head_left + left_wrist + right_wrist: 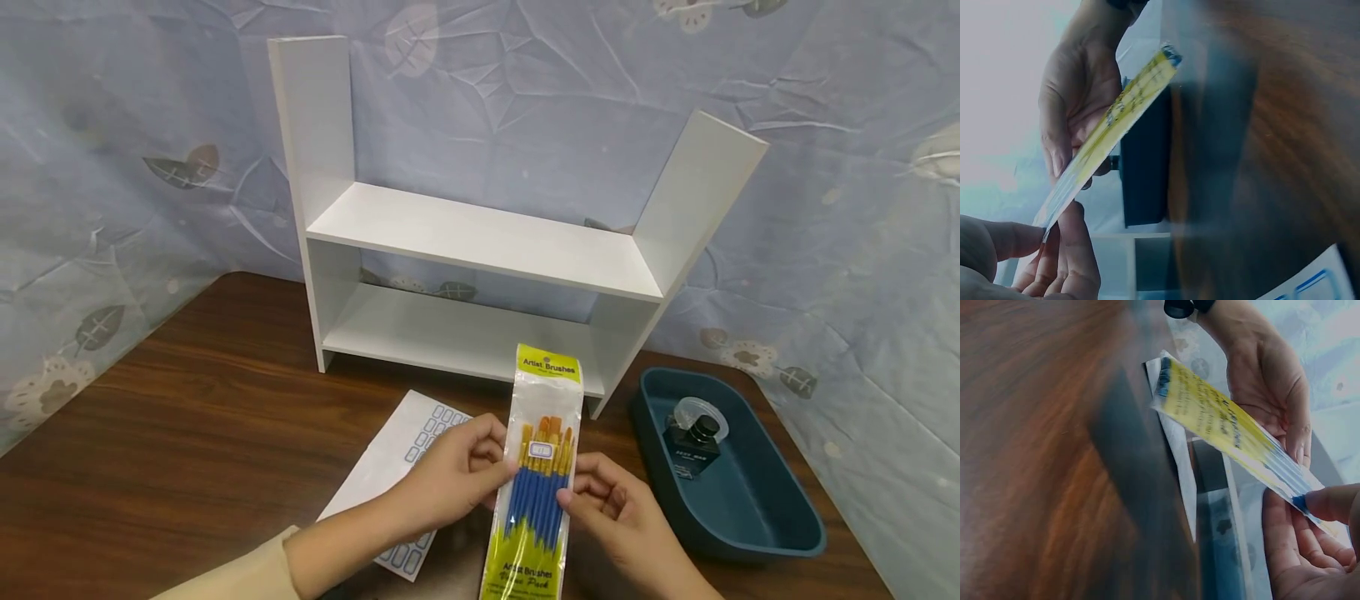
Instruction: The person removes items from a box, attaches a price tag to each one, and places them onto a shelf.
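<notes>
A clear and yellow-green packet of artist brushes [546,500] is held upright over the table's near side, blue handles showing through the plastic and a small label stuck near the ferrules. My left hand [453,475] pinches its left edge between thumb and fingers. On the opposite edge, my right hand [626,517] pinches it the same way. Both wrist views show the packet [1110,128] from its edge, with thumbs on the front and fingers behind. Partly under my left arm lies a white sheet of blue-bordered labels [382,462].
A white two-tier shelf [480,237] with upright side panels stands at the back. To the right sits a dark teal bin [757,500] holding a black bottle [692,450] and a round clear item [701,412]. Patterned cloth [495,100] hangs behind the wooden table [187,433].
</notes>
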`<act>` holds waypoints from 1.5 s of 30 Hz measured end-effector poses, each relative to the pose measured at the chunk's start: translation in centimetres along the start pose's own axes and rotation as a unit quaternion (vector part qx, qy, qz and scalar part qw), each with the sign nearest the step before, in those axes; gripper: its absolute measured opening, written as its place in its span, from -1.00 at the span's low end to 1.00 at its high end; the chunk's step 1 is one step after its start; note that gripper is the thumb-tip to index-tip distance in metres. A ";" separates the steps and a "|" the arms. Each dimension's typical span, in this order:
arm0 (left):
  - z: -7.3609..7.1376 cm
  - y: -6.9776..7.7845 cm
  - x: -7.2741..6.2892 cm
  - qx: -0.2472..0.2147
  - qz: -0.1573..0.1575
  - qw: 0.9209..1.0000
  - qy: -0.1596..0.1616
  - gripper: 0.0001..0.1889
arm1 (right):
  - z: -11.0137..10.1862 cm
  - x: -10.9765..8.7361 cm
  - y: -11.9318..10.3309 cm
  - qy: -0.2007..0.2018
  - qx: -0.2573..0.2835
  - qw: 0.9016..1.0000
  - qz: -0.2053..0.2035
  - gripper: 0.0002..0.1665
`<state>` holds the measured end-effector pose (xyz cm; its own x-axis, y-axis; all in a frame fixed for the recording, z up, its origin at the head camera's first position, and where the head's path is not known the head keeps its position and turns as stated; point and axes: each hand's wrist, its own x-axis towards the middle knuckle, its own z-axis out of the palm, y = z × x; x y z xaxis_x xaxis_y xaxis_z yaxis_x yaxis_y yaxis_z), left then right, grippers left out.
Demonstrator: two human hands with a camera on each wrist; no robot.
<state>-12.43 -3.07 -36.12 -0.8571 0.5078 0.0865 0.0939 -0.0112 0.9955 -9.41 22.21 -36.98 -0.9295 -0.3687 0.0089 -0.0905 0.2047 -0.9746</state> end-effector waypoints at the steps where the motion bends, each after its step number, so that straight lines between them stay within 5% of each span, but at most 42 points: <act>1: 0.0 0.2 0.0 0.002 0.006 1.000 0.002 -0.81 | 0.1 0.0 -0.4 0.013 -0.008 1.000 0.006 -0.52; 8: -0.7 2.3 0.0 0.040 0.050 0.998 0.020 -0.79 | 0.9 0.6 -3.6 0.085 -0.017 0.995 0.050 -0.51; 13: -1.2 3.8 0.3 0.047 0.065 0.996 0.038 -0.78 | 1.0 1.3 -5.4 0.090 -0.015 0.996 0.014 -0.53; 22: -2.2 6.3 1.6 0.071 0.096 0.989 0.082 -0.81 | 0.1 3.3 -8.1 0.095 -0.088 0.990 -0.056 -0.60; 31: -3.9 8.9 3.7 0.095 0.131 0.979 0.125 -0.80 | -0.7 6.9 -10.6 0.104 -0.102 0.985 -0.091 -0.61; 38: -5.5 11.2 5.6 0.094 0.117 0.976 0.159 -0.80 | -1.2 9.2 -13.0 0.106 -0.086 0.986 -0.091 -0.57; 45: -7.2 13.8 8.0 0.087 0.058 0.977 0.187 -0.72 | -1.5 12.1 -15.6 0.137 -0.082 0.984 -0.078 -0.57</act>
<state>-21.62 -5.36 -21.42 -0.9576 0.1622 0.2382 0.2579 0.1135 0.9595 -19.78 15.86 -21.30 -0.9590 -0.1537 0.2383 -0.2763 0.3170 -0.9073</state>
